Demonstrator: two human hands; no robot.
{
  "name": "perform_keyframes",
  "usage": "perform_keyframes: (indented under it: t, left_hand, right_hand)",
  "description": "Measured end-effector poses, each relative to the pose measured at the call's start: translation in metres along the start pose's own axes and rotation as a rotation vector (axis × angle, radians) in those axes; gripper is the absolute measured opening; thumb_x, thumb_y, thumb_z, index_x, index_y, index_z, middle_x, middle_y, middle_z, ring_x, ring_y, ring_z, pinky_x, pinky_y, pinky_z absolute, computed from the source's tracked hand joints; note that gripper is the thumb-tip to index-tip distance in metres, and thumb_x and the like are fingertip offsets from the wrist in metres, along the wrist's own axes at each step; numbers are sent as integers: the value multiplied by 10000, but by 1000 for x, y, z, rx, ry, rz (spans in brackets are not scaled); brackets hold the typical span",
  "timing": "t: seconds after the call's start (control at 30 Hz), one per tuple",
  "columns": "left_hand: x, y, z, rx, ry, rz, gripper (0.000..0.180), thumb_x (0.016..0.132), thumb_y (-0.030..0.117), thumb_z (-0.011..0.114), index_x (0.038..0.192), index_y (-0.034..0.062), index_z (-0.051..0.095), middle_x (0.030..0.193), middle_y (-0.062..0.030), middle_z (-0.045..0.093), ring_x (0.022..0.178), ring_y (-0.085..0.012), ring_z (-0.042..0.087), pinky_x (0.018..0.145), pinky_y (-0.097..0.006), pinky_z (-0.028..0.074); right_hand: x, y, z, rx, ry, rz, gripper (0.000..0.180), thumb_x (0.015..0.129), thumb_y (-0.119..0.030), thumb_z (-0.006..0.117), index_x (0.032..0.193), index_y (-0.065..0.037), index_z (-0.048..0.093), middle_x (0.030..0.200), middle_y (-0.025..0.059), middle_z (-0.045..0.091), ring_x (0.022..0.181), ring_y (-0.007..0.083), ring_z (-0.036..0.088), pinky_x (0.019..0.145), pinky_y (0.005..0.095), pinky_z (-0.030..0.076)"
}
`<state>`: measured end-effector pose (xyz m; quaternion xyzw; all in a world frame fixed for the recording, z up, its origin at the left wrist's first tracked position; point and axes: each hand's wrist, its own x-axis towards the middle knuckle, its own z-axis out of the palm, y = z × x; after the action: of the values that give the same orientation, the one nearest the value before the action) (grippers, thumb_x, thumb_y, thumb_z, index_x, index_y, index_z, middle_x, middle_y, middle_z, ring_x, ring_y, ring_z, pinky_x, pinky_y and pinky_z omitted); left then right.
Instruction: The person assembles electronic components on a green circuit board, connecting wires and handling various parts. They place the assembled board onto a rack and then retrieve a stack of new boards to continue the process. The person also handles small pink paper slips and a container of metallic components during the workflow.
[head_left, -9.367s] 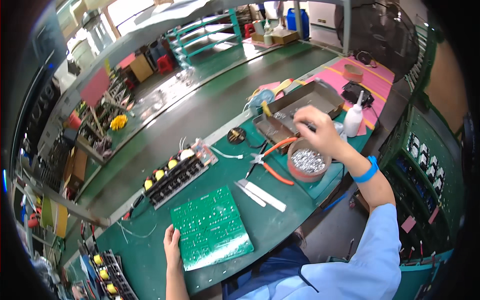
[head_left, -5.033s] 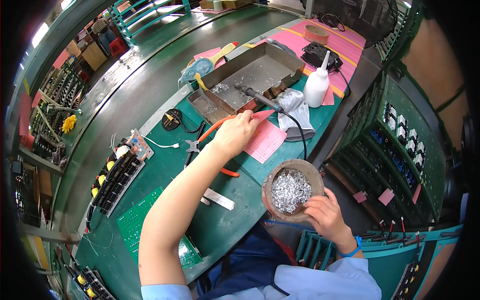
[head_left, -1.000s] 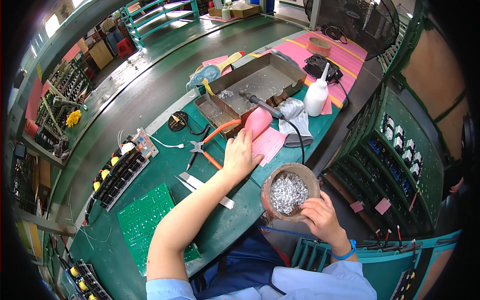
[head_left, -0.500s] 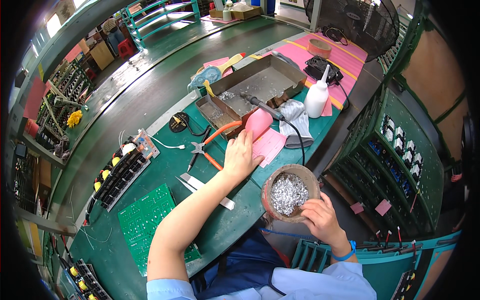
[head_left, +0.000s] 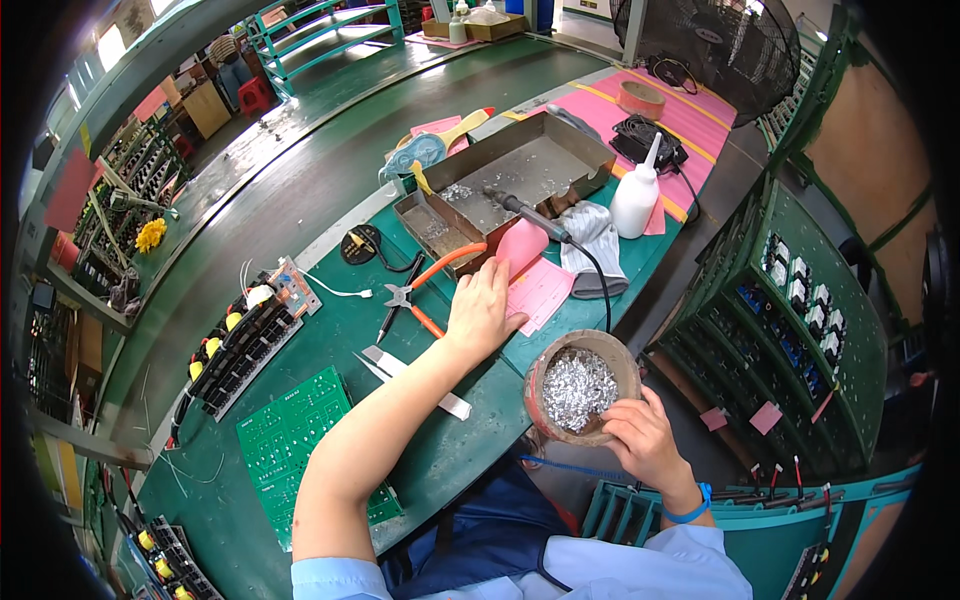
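Note:
My right hand (head_left: 642, 432) grips the near right rim of a round, worn brownish bowl (head_left: 536, 397), thumb and fingers bent over its edge. Silvery metal clippings (head_left: 580, 390) fill much of the bowl, which is at the table's front edge. My left hand (head_left: 481, 310) lies flat with fingers stretched out, between orange-handled pliers (head_left: 398, 296) and a pink printed slip (head_left: 543, 296). Its fingertips reach toward a rolled pink piece (head_left: 522, 243). Under the left forearm's edge lie tweezers (head_left: 372, 368) and a pale flat strip (head_left: 455, 406). A green circuit board (head_left: 290, 430) is partly hidden by that arm.
Beyond my left hand stands a metal tray (head_left: 535, 150) with scraps and a soldering iron (head_left: 530, 213) resting across it. Grey gloves (head_left: 592, 250) and a white squeeze bottle (head_left: 634, 203) are to its right. A board with black and yellow components (head_left: 245, 345) lies at left.

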<state>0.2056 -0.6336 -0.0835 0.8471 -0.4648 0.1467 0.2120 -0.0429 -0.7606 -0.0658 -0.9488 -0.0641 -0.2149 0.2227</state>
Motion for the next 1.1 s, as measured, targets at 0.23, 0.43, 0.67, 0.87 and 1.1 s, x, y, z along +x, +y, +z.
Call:
perform_keyframes:
  t: [0.23, 0.43, 0.67, 0.87, 1.1]
  left_hand:
    - [1, -1, -5, 3, -34, 38, 759, 583, 271, 726, 1183, -29, 373, 1164, -190, 416, 1045, -313, 434, 883, -372, 339]
    - [8, -1, -12, 157, -71, 318, 618, 616, 187, 646, 1155, -6, 413, 1160, -154, 421, 1057, -271, 425, 889, -372, 322]
    - [13, 12, 2, 290, -187, 479, 85, 710, 131, 472, 730, 70, 526, 828, -77, 493, 816, -203, 517, 759, -329, 377]
    - [12, 7, 5, -41, 45, 234, 60, 691, 89, 524, 726, 41, 514, 794, -98, 526, 692, -257, 544, 646, -357, 433]
    - [29, -11, -16, -151, 252, -27, 68, 686, 53, 559, 740, 16, 542, 861, -106, 543, 646, -275, 575, 590, -349, 479]
  right_hand:
    - [-1, 0, 0, -5, -7, -1, 225, 560, -38, 678, 735, -77, 543, 845, 27, 574, 862, 203, 547, 886, 459, 331]
    - [-3, 2, 0, -26, -29, -13, 230, 577, -70, 685, 763, -83, 550, 864, 25, 569, 883, 192, 542, 903, 462, 314]
    - [-2, 2, 0, -23, -34, -9, 232, 577, -69, 681, 766, -86, 548, 872, 23, 568, 890, 192, 540, 907, 459, 313]
    - [-4, 3, 1, -25, -26, -17, 235, 575, -62, 679, 768, -87, 548, 876, 23, 567, 890, 193, 539, 905, 461, 316]
    - [-1, 1, 1, -15, 9, -15, 235, 544, -19, 675, 727, -73, 537, 833, 36, 577, 850, 214, 550, 875, 458, 341]
